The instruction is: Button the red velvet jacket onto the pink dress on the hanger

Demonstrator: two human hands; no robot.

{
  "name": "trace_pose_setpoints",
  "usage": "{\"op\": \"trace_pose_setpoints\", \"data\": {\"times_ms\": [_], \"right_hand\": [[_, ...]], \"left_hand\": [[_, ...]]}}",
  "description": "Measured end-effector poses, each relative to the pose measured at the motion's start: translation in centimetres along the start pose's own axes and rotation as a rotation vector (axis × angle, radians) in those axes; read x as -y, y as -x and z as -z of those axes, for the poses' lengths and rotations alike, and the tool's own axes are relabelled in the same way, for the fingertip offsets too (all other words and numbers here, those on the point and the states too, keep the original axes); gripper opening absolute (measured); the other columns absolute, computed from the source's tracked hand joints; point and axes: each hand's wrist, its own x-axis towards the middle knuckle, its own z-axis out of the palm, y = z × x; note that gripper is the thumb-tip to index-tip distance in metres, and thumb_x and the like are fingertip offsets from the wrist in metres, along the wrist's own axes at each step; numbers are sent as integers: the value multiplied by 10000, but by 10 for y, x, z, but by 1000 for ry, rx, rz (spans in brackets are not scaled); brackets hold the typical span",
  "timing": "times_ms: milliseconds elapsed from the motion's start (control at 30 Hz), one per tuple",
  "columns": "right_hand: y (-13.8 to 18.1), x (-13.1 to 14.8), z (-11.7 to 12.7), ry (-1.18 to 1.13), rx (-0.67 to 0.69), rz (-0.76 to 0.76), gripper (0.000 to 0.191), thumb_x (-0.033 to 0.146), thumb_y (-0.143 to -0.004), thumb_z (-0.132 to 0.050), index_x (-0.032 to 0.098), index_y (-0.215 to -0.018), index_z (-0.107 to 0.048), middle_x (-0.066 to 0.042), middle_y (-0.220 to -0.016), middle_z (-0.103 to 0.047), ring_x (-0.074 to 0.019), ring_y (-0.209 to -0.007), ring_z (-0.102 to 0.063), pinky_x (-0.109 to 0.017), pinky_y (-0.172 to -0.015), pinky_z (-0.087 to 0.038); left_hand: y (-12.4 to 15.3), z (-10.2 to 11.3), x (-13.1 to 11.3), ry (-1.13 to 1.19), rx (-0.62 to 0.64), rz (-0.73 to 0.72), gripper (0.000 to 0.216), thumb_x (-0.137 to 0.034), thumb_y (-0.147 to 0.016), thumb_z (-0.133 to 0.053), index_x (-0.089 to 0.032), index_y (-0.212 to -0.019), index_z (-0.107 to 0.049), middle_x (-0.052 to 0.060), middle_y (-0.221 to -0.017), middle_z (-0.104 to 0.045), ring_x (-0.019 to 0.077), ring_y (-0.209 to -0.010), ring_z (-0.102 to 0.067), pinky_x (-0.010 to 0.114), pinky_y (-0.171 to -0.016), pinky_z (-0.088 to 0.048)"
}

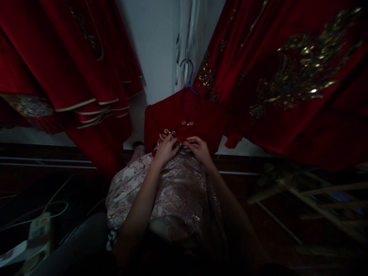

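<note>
A red jacket [169,111] hangs on a purple hanger [190,78], its lower part resting near my lap. A beaded fastener [187,123] sits at its upper front. Lower down, my left hand [167,148] and my right hand [199,148] come close together, fingertips pinched at either end of a second small beaded fastener [184,143]. Gold and red beadwork [166,134] shows just beyond my left fingers. Under both wrists lies a pale pink floral brocade cloth [178,184]. Dim light and my fingers hide the details of the pinch.
Red garments hang on the left [94,76], with pale trim. To the right hangs another red garment [287,126] with gold sequins. A white power strip [40,230] with cables lies at the lower left. A wooden rack-like frame [316,191] stands at the right.
</note>
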Motion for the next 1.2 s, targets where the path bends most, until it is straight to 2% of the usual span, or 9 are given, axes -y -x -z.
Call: {"op": "trace_pose_setpoints", "data": {"times_ms": [100, 267, 333, 500, 633, 867, 1200], "right_hand": [[0, 1, 0, -9, -5, 1, 346, 426, -688, -729, 186, -911, -617, -26, -866, -661, -130, -701, -683, -259, -611, -594], [2, -5, -5, 64, 58, 18, 302, 409, -724, -692, 193, -917, -607, -23, -880, -657, -130, -728, -677, -235, -587, -572], [4, -7, -10, 110, 42, 53, 272, 399, -755, -658, 197, -927, -598, -29, -916, -657, -132, -741, -673, -232, -585, -563], [10, -9, -23, 299, -92, 179, 193, 326, -803, -594, 206, -954, -578, -40, -977, -655, -127, -751, -654, -223, -610, -539], [12, -8, -27, 329, -81, 203, 173, 308, -821, -564, 203, -959, -573, -43, -981, -655, -133, -765, -654, -230, -619, -536], [12, -10, -25, 307, -72, 197, 228, 355, -797, -617, 206, -965, -575, -43, -995, -652, -143, -800, -658, -244, -645, -551], [10, -10, -21, 258, -30, 162, 302, 347, -746, -666, 213, -984, -536, -47, -1004, -620, -138, -820, -622, -260, -695, -553]], "left_hand": [[0, 3, 2, 15, 1, 0, 177, -310, -855, -528, -239, -999, -603, 48, -1008, -574, 189, -921, -596, 282, -759, -473], [-3, 6, 6, 68, 28, 42, 64, -250, -788, -566, -188, -794, -583, 32, -791, -625, 160, -699, -595, 269, -671, -456], [-3, 7, 6, 104, 43, 54, 62, -243, -776, -569, -186, -752, -573, 29, -749, -645, 151, -659, -600, 260, -648, -451], [-2, 9, 6, 221, 53, 67, 59, -241, -745, -587, -185, -743, -570, 23, -758, -697, 150, -684, -646, 239, -635, -459], [-2, 7, 7, 238, 40, 95, 108, -282, -742, -602, -179, -733, -571, 35, -772, -705, 155, -698, -654, 234, -634, -473], [-2, 4, 9, 244, 8, 91, 72, -241, -732, -603, -173, -728, -578, 45, -777, -704, 159, -706, -655, 225, -628, -468], [-2, 11, 19, 246, 14, -104, 95, -205, -766, -602, -160, -758, -685, 18, -759, -654, 121, -686, -600, 220, -645, -426]]}}
